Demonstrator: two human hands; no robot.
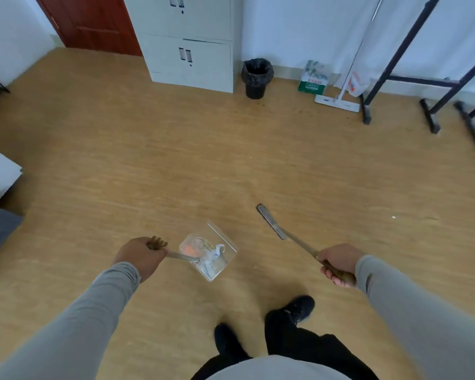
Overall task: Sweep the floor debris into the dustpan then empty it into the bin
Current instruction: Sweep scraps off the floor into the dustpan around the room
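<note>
hands: 2, both clamped | left hand (pixel 139 255) grips the wooden handle of 1 clear plastic dustpan (pixel 209 252), boxy, holding white and orange debris (pixel 203 252), above the wood-grain floor (pixel 121 160) | right hand (pixel 339 263) grips 1 narrow brush (pixel 272 222), metal shaft, wooden grip | 1 round black-lined bin (pixel 256 77) stands well apart beside 1 grey cabinet (pixel 192 42)

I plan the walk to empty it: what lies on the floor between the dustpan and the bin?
In the head view, only bare wood floor lies between the dustpan and the bin.
</note>
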